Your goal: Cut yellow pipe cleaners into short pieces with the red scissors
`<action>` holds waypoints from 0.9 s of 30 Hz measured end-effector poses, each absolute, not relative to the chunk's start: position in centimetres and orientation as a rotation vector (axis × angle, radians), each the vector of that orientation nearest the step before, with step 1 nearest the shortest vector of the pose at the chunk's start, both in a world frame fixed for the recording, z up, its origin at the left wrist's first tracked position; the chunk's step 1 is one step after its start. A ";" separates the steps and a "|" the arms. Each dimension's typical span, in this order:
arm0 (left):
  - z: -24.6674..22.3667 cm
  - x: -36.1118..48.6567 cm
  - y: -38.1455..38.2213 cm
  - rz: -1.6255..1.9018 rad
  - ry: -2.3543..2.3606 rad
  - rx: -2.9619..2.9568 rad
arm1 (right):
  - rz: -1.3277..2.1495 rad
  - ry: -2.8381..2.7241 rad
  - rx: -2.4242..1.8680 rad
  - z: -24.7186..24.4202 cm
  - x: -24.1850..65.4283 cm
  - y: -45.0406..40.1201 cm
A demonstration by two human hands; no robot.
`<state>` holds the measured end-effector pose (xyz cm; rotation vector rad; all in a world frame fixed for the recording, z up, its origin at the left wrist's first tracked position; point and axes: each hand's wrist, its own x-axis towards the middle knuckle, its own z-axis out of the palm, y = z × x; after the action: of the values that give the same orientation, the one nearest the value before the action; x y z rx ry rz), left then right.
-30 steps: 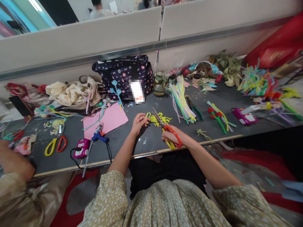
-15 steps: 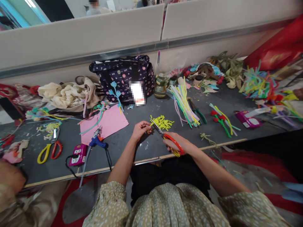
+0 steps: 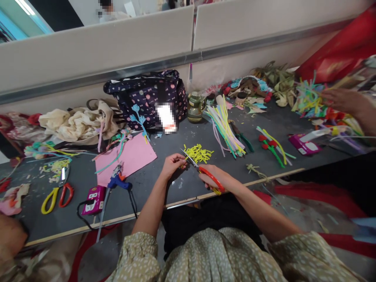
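Co-worker's hand point(image 3: 342, 102) has come in over tangled pipe cleaners point(image 3: 307, 96), well right of the yellow clippings point(image 3: 199, 152). Left hand point(image 3: 174, 166), just left of clippings: grip narrow, apparently pinching a yellow strip point(image 3: 186, 158) at its fingertips. Right hand point(image 3: 221, 176), nearer the body than clippings: grip wrapped round red-and-yellow scissors point(image 3: 212, 177), blades beside clippings, presumably so bits land together.

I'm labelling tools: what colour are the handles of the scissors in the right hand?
Orange-red handle, yellow handle; best in the head view.
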<state>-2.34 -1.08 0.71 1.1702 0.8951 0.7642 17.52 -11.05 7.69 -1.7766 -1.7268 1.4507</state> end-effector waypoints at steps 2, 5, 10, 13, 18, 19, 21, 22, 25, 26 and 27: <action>0.7 -2.3 -1.1 0.764 0.898 1.170 | 1.440 -1.736 -1.785 7.9 17.4 -11.0; 0.7 -2.3 -1.1 0.760 0.904 1.165 | 1.434 -1.740 -1.790 7.9 17.3 -11.0; 0.7 -2.4 -1.1 0.759 0.891 1.159 | 1.421 -1.710 -1.839 7.8 17.0 -10.8; 0.6 -2.4 -1.1 0.761 0.886 1.164 | 1.420 -1.713 -1.870 7.9 16.9 -10.8; 0.6 -2.4 -1.0 0.739 0.911 1.170 | 1.434 -1.662 -1.891 7.9 16.8 -10.6; 0.7 -2.5 -1.0 0.730 0.917 1.179 | 1.444 -1.650 -1.888 7.9 16.9 -10.5; 0.8 -2.6 -0.9 0.708 0.935 1.199 | 1.471 -1.624 -1.895 7.8 17.0 -10.3; 0.8 -2.7 -0.9 0.692 0.946 1.211 | 1.489 -1.614 -1.900 7.8 17.1 -10.2; 1.0 -3.1 -0.9 0.638 0.978 1.258 | 1.534 -1.615 -1.916 7.9 17.2 -9.8; 1.0 -3.2 -0.9 0.621 0.986 1.278 | 1.543 -1.619 -1.915 8.0 17.2 -9.7; 1.0 -3.3 -0.9 0.606 0.991 1.296 | 1.546 -1.624 -1.909 8.1 17.2 -9.6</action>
<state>-3.30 -0.86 1.01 1.2960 0.9909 0.6064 17.18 -9.63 8.06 -1.9091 -1.6238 1.5463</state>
